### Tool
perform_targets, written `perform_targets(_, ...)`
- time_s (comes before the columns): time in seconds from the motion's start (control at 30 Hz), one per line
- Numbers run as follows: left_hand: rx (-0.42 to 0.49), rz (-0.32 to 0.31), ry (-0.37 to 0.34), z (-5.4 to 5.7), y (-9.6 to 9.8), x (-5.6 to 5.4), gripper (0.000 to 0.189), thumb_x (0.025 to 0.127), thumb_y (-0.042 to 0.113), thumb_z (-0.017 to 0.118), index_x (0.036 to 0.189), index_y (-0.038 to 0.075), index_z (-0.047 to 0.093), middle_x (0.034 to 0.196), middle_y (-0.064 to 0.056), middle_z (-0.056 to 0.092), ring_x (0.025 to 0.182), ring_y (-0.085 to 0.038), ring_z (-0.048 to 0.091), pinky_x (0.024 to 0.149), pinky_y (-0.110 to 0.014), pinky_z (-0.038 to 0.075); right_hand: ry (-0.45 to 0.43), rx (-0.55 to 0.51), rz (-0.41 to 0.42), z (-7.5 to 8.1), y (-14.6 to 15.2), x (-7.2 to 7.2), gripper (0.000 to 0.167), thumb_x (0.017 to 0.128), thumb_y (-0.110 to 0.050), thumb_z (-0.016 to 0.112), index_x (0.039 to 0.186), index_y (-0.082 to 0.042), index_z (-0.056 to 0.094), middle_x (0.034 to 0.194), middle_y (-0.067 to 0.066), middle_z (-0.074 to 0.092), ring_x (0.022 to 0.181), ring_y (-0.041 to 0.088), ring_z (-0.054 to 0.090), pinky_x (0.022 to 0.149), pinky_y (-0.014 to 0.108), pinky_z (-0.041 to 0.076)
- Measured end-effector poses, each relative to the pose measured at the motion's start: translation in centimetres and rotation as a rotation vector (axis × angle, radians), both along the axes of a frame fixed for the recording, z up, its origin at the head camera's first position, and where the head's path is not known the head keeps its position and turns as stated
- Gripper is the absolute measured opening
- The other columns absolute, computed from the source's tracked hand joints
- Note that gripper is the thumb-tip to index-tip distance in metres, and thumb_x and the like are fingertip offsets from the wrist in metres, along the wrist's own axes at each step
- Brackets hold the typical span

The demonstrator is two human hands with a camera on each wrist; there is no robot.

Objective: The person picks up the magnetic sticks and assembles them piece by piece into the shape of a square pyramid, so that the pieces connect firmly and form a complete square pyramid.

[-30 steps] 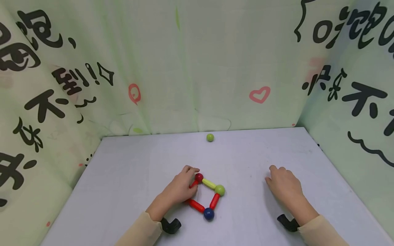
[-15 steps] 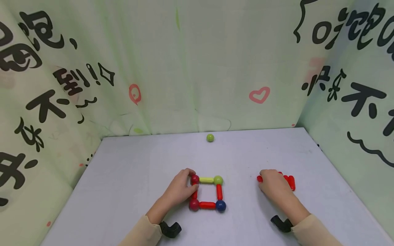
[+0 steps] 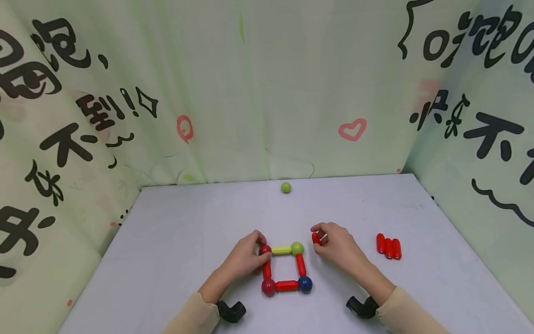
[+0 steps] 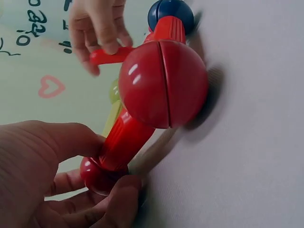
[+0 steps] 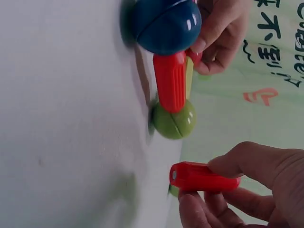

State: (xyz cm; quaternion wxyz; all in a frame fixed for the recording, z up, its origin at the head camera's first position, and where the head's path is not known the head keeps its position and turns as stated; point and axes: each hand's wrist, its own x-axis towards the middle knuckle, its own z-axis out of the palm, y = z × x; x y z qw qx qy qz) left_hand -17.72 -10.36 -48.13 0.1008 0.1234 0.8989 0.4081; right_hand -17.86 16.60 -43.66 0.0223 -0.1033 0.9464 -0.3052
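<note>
A square of rods and balls lies flat on the table. Its corners are a near red ball (image 3: 269,287), a far red ball (image 4: 97,175), a green ball (image 3: 297,248) and a blue ball (image 3: 305,284). A yellow rod (image 3: 281,250) forms the far side; red rods make up the others. My left hand (image 3: 246,254) holds the far-left corner, thumb and fingers around the far red ball and the adjoining rod's end. To the right of the square, my right hand (image 3: 339,246) pinches a loose red rod (image 5: 202,176), which has a silvery disc in its end.
Three more red rods (image 3: 389,248) lie side by side on the right of the table. A loose green ball (image 3: 285,187) sits near the back edge. Printed curtains (image 3: 267,93) enclose the back and sides.
The square has turned to stand straighter under my left hand and shifted slightly nearer. My right hand has picked up a red rod from the right and brought it left toward the square.
</note>
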Motion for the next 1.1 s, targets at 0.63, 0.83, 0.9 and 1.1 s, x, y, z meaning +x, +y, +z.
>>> perform_targets(0.63,-0.187,-0.055,0.161,-0.1,0.6,-0.2,0.016,0.092,0.023,0.074,0.107,0.018,0.074,0.101,0.0,0.064,0.082,-0.012,0.055,0.066,-0.023,0.048,-0.002,-0.091,0.062,-1.2,-3.7,0.2,0.033,0.086,-0.006,0.08,0.117,-0.009,0.069,0.094,-0.001,0.073,0.088,0.016,0.07,0.078,0.036,0.061)
perform_targets(0.83,-0.232,-0.059,0.246,-0.1,1.2,-0.5,0.018,0.09,0.027,0.077,0.105,0.017,0.075,0.108,-0.003,0.065,0.095,-0.016,0.055,0.073,-0.024,0.05,-0.014,-0.089,0.046,-1.6,-3.6,0.3,0.028,0.088,-0.005,0.079,0.113,-0.01,0.069,0.096,0.0,0.074,0.088,0.016,0.07,0.078,0.037,0.061)
perform_targets(0.9,-0.225,-0.072,0.254,0.0,1.6,-0.6,0.021,0.091,0.026,0.077,0.109,0.016,0.075,0.11,-0.003,0.066,0.098,-0.017,0.056,0.077,-0.026,0.052,-0.015,-0.09,0.046,-1.5,-3.6,0.3,0.027,0.088,-0.004,0.079,0.113,-0.01,0.069,0.097,0.001,0.074,0.088,0.016,0.07,0.077,0.036,0.061)
perform_targets(1.1,-0.173,-0.128,0.204,0.7,2.6,-1.1,0.027,0.094,0.022,0.075,0.119,0.014,0.071,0.113,-0.001,0.069,0.097,-0.014,0.063,0.084,-0.027,0.056,0.011,-0.08,0.059,-1.6,-3.6,0.2,0.028,0.088,-0.003,0.079,0.114,-0.01,0.069,0.097,0.001,0.075,0.087,0.016,0.071,0.077,0.035,0.061)
